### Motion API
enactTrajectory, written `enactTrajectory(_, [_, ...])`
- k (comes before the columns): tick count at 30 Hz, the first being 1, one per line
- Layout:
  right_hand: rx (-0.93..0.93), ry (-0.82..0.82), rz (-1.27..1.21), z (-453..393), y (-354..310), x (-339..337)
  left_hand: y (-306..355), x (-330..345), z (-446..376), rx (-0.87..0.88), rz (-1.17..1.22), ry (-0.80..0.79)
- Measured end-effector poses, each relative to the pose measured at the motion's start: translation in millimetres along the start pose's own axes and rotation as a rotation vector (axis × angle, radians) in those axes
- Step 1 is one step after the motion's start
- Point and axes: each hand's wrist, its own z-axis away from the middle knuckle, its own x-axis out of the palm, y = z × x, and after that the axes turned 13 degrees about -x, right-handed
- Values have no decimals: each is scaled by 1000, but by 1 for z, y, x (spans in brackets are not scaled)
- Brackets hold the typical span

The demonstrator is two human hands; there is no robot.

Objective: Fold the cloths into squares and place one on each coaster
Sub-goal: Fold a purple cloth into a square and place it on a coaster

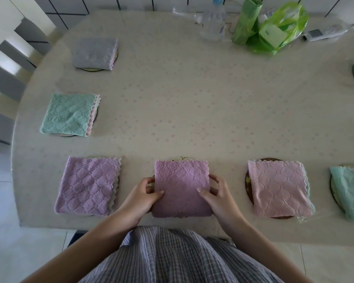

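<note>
Both hands grip the folded mauve quilted cloth (182, 187) at the near centre, the left hand (144, 193) and right hand (217, 193) pinching its side edges over a mostly hidden coaster (182, 158). Six other folded cloths already sit on coasters; this placement looks like the last.

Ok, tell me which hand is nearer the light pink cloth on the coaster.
Right. The right hand grips the right edge of the mauve cloth, on the side facing the light pink cloth. The left hand holds the mauve cloth's far edge, farther away.
</note>
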Motion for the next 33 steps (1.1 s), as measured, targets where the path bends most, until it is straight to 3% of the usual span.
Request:
enactTrajectory(4, [-99, -97, 114, -2, 4, -4, 0, -1, -1, 83, -118, 41])
enactTrajectory(13, [-417, -166, 536, -3, 0, -2, -2, -3, -4, 159, -146, 57])
enactTrajectory(19, [-339, -181, 597, -8, 9, -5, -1, -5, -5, 153, -229, 86])
enactTrajectory(27, [-381, -175, 613, -9, 6, -5, 5, -8, -6, 131, -348, 104])
enactTrajectory(29, [-410, -119, 640, -8, 7, -5, 4, -8, 0, 274, -495, 267])
enactTrajectory(31, [-445, -14, 719, -6, 5, -7, 2, -12, 7, 524, -679, 466])
enactTrajectory(33, [-527, -16, 866, -4, 2, -9, 1, -13, 10, 744, -900, 505])
